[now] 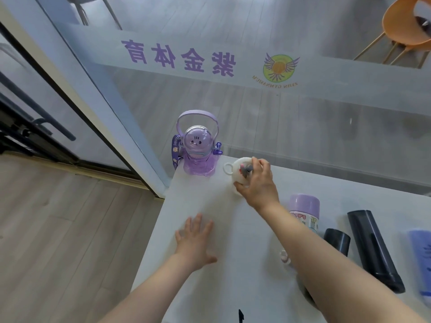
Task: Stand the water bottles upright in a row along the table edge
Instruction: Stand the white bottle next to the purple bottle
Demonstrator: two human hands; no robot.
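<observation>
A purple translucent bottle [198,155] with a dome lid, handle and strap stands upright at the table's far left corner. Just right of it, my right hand [258,183] grips a white bottle [238,169] with a ring handle, standing at the far edge. My left hand [194,241] lies flat on the white table [210,206], fingers spread, holding nothing. A lilac-capped bottle [305,213] lies on its side to the right, partly behind my forearm. Two black bottles, a short one [338,241] and a long one [373,250], also lie flat. A blue bottle [422,255] lies at the right edge.
A glass wall with purple lettering [177,57] runs right behind the table's far edge. The table's left edge drops to a wooden floor [58,229]. An orange chair [405,26] stands beyond the glass.
</observation>
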